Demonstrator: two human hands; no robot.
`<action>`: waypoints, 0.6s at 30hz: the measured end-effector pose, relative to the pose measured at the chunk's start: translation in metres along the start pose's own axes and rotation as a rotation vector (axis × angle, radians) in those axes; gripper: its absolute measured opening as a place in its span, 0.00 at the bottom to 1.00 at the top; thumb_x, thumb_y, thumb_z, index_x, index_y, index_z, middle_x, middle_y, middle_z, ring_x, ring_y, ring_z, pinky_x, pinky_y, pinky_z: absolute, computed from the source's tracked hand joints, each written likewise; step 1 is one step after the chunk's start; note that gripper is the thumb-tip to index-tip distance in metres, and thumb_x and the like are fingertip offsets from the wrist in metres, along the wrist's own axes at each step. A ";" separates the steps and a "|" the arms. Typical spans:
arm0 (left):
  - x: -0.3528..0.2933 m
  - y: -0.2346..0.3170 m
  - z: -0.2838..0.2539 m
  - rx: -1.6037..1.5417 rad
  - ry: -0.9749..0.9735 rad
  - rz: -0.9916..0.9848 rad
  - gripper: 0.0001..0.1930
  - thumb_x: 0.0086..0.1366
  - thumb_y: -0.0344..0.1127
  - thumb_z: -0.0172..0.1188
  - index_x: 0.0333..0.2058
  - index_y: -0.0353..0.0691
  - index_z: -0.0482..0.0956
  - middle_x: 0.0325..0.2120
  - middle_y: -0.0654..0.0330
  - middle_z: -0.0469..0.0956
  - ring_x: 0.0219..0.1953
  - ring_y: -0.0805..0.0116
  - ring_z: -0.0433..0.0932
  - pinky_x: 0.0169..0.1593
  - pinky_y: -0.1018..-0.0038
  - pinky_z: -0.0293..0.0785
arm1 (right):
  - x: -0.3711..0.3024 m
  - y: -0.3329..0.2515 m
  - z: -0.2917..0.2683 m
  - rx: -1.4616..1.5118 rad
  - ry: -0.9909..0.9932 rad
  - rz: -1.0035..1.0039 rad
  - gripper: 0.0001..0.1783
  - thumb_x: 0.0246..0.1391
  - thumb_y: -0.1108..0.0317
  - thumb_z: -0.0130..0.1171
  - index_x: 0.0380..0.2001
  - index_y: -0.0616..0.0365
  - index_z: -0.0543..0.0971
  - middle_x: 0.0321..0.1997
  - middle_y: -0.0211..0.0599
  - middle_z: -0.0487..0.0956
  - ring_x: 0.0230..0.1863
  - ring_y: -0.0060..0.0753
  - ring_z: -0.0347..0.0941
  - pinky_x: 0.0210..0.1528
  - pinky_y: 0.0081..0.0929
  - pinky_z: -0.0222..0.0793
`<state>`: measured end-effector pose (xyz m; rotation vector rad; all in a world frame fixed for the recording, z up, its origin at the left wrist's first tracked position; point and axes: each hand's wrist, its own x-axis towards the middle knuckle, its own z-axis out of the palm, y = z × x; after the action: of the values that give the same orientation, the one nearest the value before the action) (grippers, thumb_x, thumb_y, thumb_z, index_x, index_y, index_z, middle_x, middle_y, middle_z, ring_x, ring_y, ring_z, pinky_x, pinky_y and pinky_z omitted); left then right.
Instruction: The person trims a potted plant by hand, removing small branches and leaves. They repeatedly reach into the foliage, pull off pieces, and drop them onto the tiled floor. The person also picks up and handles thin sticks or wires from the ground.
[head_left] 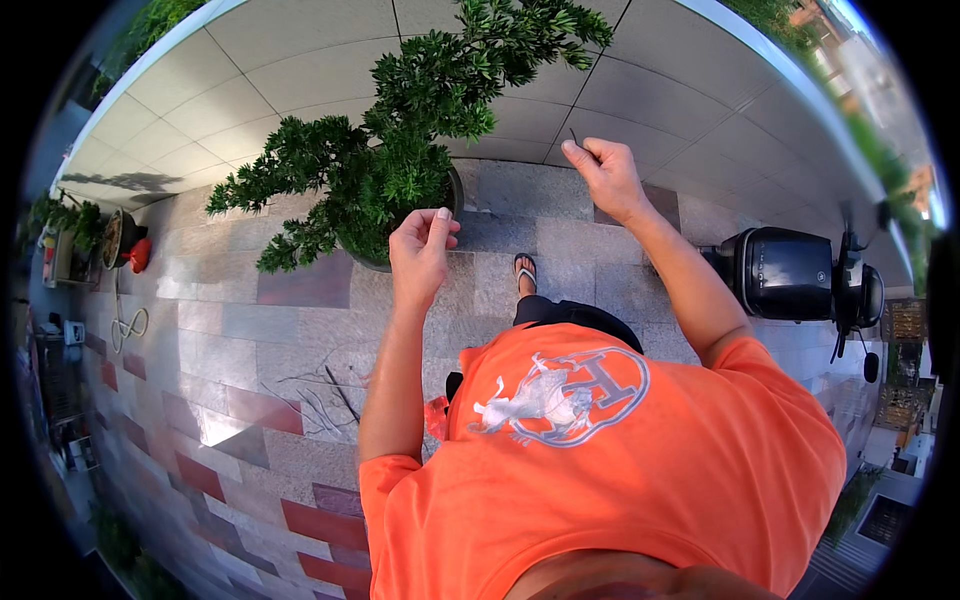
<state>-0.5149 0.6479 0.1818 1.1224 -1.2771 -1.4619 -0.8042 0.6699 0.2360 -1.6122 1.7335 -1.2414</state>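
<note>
Thin twig (573, 134) pinched beside potted tree (400, 130)

The tree is held in a dark round pot (457, 192), set on the paving (230, 345) near the tiled wall (660, 60); most of the rim is hidden by leaves. At far left, a smaller pot (122, 236) is seen, its contents too small to be told.

The twig is gripped between thumb and bent forefinger of the right hand (610, 178), well apart from the leaves. Thumb and forefinger of the left hand (422, 245) are pressed together near the pot's rim; whether anything is held between them cannot be told.

Both forearms are stretched forward, the right one slanted inward, the left nearly straight.
</note>
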 end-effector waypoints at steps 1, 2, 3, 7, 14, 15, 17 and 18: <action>0.015 0.006 0.005 0.033 0.009 0.035 0.12 0.69 0.37 0.57 0.36 0.31 0.78 0.28 0.61 0.81 0.27 0.79 0.75 0.34 0.80 0.73 | 0.019 0.006 -0.013 0.026 0.054 -0.048 0.26 0.61 0.59 0.59 0.14 0.59 0.64 0.15 0.19 0.56 0.21 0.14 0.49 0.21 0.24 0.48; 0.031 0.013 0.010 0.070 0.018 0.071 0.12 0.68 0.37 0.57 0.36 0.31 0.78 0.28 0.60 0.81 0.27 0.78 0.75 0.34 0.80 0.73 | 0.037 0.011 -0.024 0.056 0.109 -0.095 0.24 0.62 0.60 0.58 0.15 0.59 0.66 0.15 0.18 0.58 0.22 0.13 0.50 0.22 0.22 0.48; 0.047 0.019 0.016 0.099 0.027 0.082 0.12 0.68 0.37 0.58 0.36 0.30 0.78 0.28 0.60 0.81 0.28 0.78 0.76 0.35 0.80 0.73 | 0.057 0.016 -0.036 0.110 0.121 -0.092 0.22 0.62 0.60 0.57 0.17 0.59 0.68 0.16 0.18 0.59 0.22 0.13 0.51 0.22 0.21 0.49; 0.117 0.033 0.035 0.223 0.153 0.159 0.12 0.67 0.36 0.59 0.37 0.29 0.78 0.28 0.61 0.81 0.29 0.78 0.77 0.35 0.80 0.73 | 0.139 0.035 -0.080 0.262 0.118 -0.082 0.19 0.64 0.59 0.54 0.22 0.60 0.73 0.17 0.17 0.63 0.22 0.11 0.54 0.23 0.18 0.51; 0.235 0.052 0.075 0.554 0.335 0.330 0.19 0.62 0.39 0.63 0.44 0.28 0.76 0.37 0.49 0.81 0.37 0.62 0.81 0.44 0.69 0.77 | 0.277 0.101 -0.130 0.029 0.107 -0.249 0.18 0.64 0.56 0.54 0.30 0.61 0.78 0.19 0.23 0.68 0.23 0.14 0.60 0.26 0.20 0.57; 0.249 0.051 0.078 0.611 0.350 0.339 0.22 0.60 0.40 0.65 0.46 0.28 0.75 0.41 0.46 0.79 0.43 0.57 0.80 0.49 0.66 0.76 | 0.293 0.109 -0.132 -0.019 0.102 -0.264 0.18 0.64 0.56 0.54 0.31 0.61 0.78 0.19 0.24 0.69 0.23 0.15 0.61 0.27 0.21 0.58; 0.269 0.050 0.083 0.671 0.380 0.384 0.23 0.59 0.40 0.65 0.46 0.27 0.75 0.42 0.45 0.78 0.45 0.56 0.79 0.51 0.65 0.74 | 0.321 0.123 -0.130 -0.074 0.079 -0.303 0.18 0.63 0.55 0.55 0.33 0.62 0.79 0.20 0.26 0.71 0.24 0.16 0.62 0.28 0.22 0.59; 0.278 0.050 0.085 0.700 0.394 0.406 0.24 0.59 0.40 0.66 0.47 0.27 0.75 0.43 0.44 0.78 0.46 0.55 0.78 0.52 0.65 0.74 | 0.333 0.130 -0.126 -0.080 0.061 -0.327 0.18 0.63 0.55 0.56 0.34 0.62 0.79 0.20 0.27 0.72 0.24 0.16 0.62 0.28 0.23 0.60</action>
<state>-0.6555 0.3907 0.2140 1.3940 -1.6457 -0.4553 -1.0447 0.3787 0.2660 -1.9842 1.6181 -1.3949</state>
